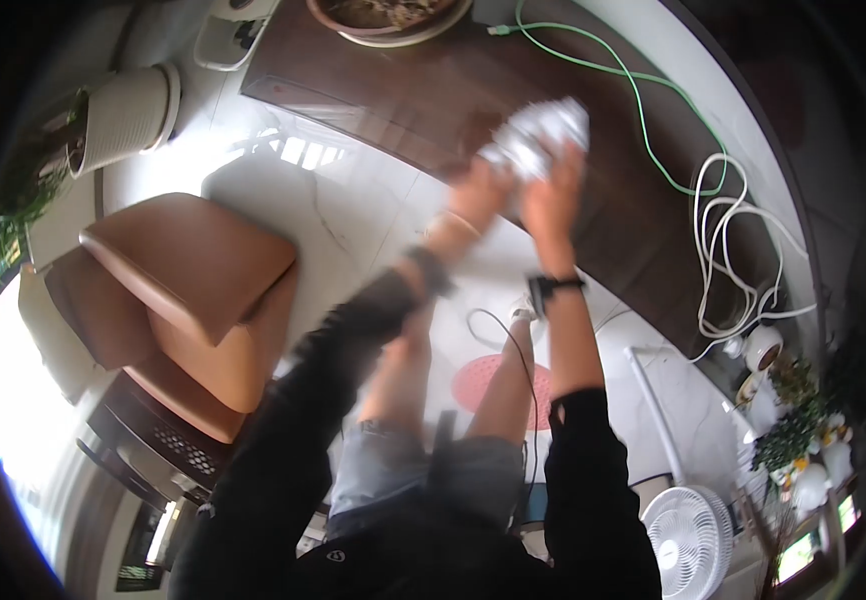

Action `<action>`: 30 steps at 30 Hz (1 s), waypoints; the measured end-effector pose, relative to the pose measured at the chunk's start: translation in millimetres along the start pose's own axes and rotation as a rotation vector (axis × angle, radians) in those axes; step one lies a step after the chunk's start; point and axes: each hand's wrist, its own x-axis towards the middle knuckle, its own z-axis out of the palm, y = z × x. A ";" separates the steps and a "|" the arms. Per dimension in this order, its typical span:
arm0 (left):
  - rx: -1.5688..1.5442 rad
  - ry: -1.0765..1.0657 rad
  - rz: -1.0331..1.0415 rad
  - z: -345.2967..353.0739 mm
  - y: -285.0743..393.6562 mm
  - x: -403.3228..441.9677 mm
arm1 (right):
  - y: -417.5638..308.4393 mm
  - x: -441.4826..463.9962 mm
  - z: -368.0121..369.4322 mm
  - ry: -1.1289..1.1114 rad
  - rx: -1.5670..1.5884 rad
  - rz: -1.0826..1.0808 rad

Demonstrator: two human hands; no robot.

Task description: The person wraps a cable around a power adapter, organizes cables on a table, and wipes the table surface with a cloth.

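A crumpled white-and-grey cloth (541, 132), blurred by motion, is bunched up over the dark brown wooden tabletop (373, 95). My left hand (485, 192) grips its near left side, fingers partly hidden in the folds. On the right side of the same cloth, my right hand (555, 195) is closed, with a black band on that wrist. Whether the cloth touches the wood or hangs just above it is hard to make out.
A round planter (393, 35) stands at the tabletop's far end. A green cable (633, 90) and a coiled white cable (723, 250) lie along its right side. Brown leather chairs (198, 265) are at left, a white fan (688, 540) at lower right. A pink stool (478, 385) sits below.
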 end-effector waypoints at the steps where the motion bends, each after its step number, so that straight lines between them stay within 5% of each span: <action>1: 0.066 0.111 0.093 28.6 43.1 -5.4 | 32.4 -32.8 -19.8 0.021 -0.067 0.064; 3: -0.124 -0.057 0.108 13.9 120.6 -9.9 | 89.9 -86.2 -45.8 0.062 0.020 0.227; 4: -0.264 -0.338 0.176 -4.0 139.0 -6.2 | 110.2 -106.3 -62.4 -0.041 -0.233 0.211; 8: -0.411 -0.330 0.049 -20.6 110.3 -7.1 | 101.1 -96.4 -39.2 0.128 0.177 0.680; 9: -0.399 -0.229 -0.020 -11.4 79.5 -10.2 | 39.7 -63.8 -27.2 0.173 0.508 0.683; 10: -0.384 -0.132 -0.090 -0.2 41.9 -14.4 | -2.6 -44.1 -1.8 0.132 0.519 0.707; 11: -0.476 -0.124 -0.196 -17.0 -5.6 -20.3 | -20.5 -38.6 31.2 0.000 0.140 0.566; 12: -0.566 -0.108 -0.299 -34.5 -59.6 -30.4 | -76.5 -14.9 56.6 0.019 0.231 0.543; 13: -0.340 0.111 -0.239 -25.0 -107.0 -50.6 | -115.3 9.4 83.0 -0.042 0.319 0.418; 14: -0.198 0.223 -0.339 -8.8 -148.7 -56.8 | -120.4 16.8 128.4 -0.154 0.021 0.086; 16: -0.267 0.030 -0.566 -59.9 -229.8 -68.4 | -200.2 52.5 177.0 -0.267 0.061 -0.112; 18: -0.205 0.110 -0.675 -86.5 -286.1 -63.3 | -266.0 93.4 197.4 -0.378 -0.068 -0.276; 22: -0.129 0.093 -0.691 -125.1 -363.6 -31.8 | -317.2 145.9 255.5 -0.296 -0.110 -0.330; 30: -0.050 -0.011 -0.657 -170.4 -407.6 37.2 | -328.3 227.3 294.5 -0.228 -0.144 -0.313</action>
